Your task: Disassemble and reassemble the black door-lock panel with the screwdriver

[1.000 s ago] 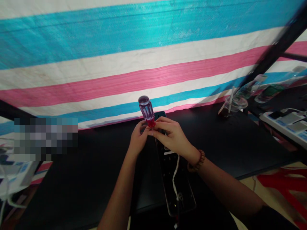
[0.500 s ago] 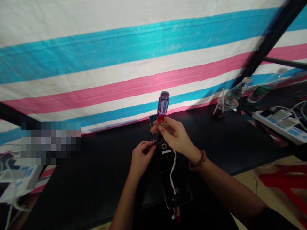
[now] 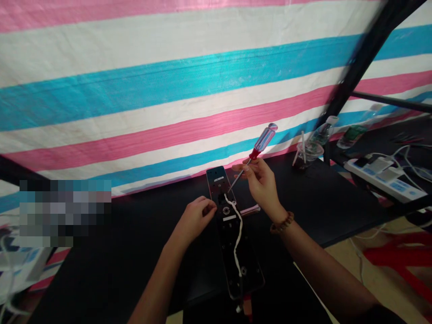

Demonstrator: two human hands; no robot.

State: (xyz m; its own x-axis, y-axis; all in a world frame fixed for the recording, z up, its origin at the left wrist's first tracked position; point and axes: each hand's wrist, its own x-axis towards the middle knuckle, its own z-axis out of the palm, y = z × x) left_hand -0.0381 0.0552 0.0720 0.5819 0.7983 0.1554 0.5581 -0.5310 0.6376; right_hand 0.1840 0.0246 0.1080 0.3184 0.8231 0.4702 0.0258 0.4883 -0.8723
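Note:
My right hand (image 3: 264, 186) pinches the shaft of a screwdriver (image 3: 265, 139) just under its clear purplish handle with a red collar. The screwdriver leans to the right, its tip over the upper part of a long black panel (image 3: 241, 279) with rounded corners. Whether the tip touches the panel, I cannot tell. My left hand (image 3: 199, 216) is beside the panel's left edge, thumb and fingers closed together; anything between them is too small to make out. A white-wrapped cable (image 3: 239, 238) runs down the panel to a small connector hanging past its near end.
The panel lies on a black table (image 3: 135, 243). A small pale-edged item (image 3: 250, 210) lies right of it. At the back right are a plastic cup (image 3: 308, 152) with a straw and bottles (image 3: 324, 130). A power strip (image 3: 384, 180) with cables is at the right, beyond a frame post.
The screwdriver has gone from nearly upright to tilted right, as my right hand moved right off the panel. My left hand has drawn back slightly from the panel. The view has shifted.

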